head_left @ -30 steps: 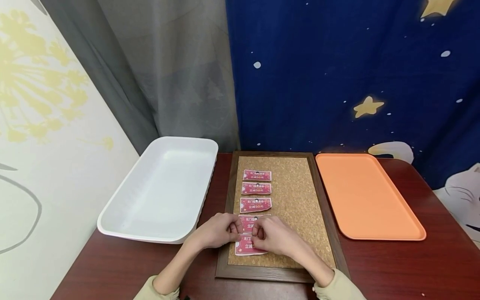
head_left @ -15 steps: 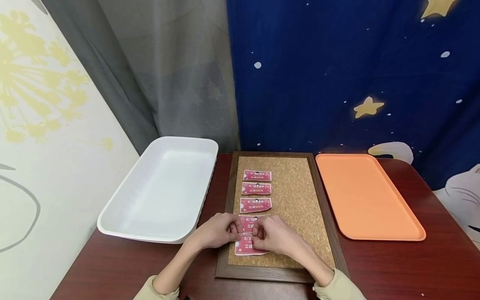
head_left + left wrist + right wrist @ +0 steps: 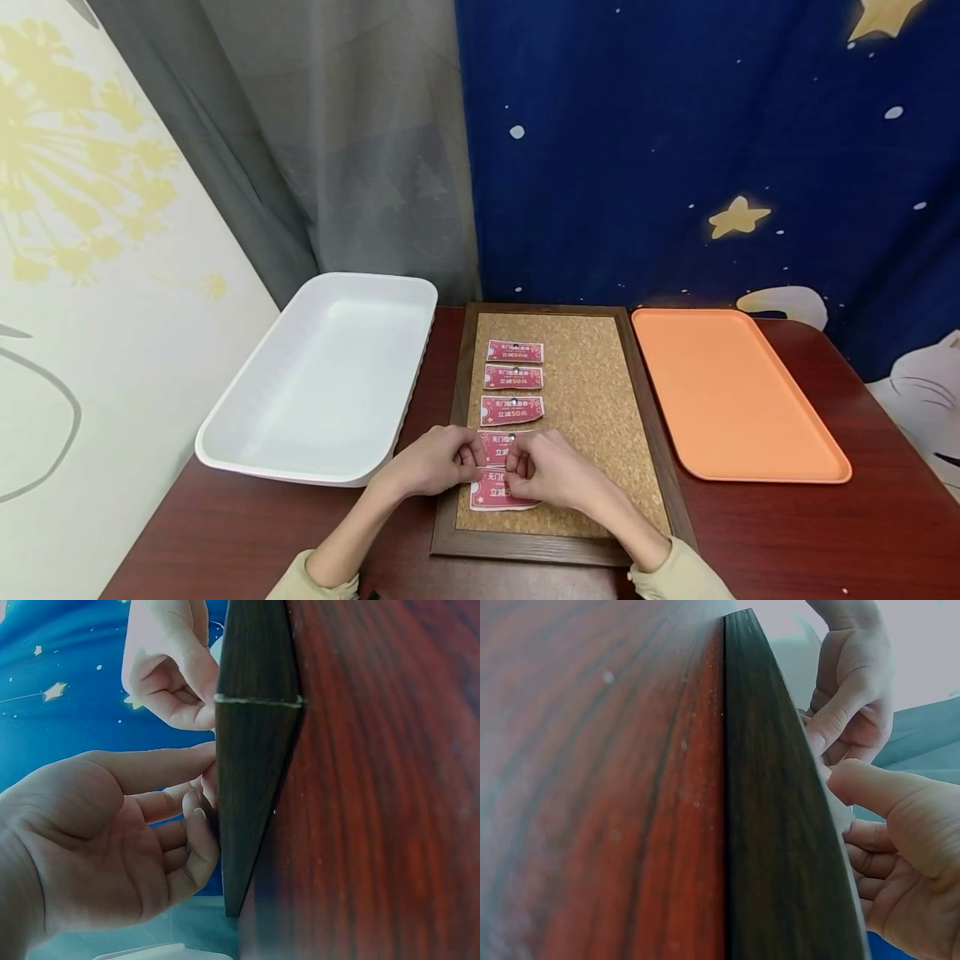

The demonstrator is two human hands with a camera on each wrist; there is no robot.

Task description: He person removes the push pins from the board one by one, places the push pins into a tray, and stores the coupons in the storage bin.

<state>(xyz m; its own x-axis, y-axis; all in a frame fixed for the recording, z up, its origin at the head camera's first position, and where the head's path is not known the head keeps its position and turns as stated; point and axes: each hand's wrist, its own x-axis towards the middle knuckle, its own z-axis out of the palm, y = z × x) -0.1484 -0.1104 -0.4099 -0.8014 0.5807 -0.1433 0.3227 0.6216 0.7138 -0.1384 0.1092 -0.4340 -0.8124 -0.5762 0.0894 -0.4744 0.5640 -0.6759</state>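
Note:
Five-row-like column aside, several pink coupons run down the left side of a framed corkboard (image 3: pixel 592 400); the upper ones, such as this coupon (image 3: pixel 512 410), carry a dark pin. My left hand (image 3: pixel 435 458) pinches the left edge of the lowest coupon (image 3: pixel 491 500) between thumb and fingers. From the other side, my right hand (image 3: pixel 551 471) pinches the same coupon, covering its upper right part. Both hands also overlap the coupon (image 3: pixel 495 450) just above. In the left wrist view, the wooden frame (image 3: pixel 259 765) hides the left fingertips (image 3: pixel 210 750) in part.
A deep white tub (image 3: pixel 322 392) stands left of the board, and a flat orange tray (image 3: pixel 738 392) lies to its right. All rest on a dark red wooden table (image 3: pixel 787 533). Grey and blue curtains (image 3: pixel 600 150) hang behind.

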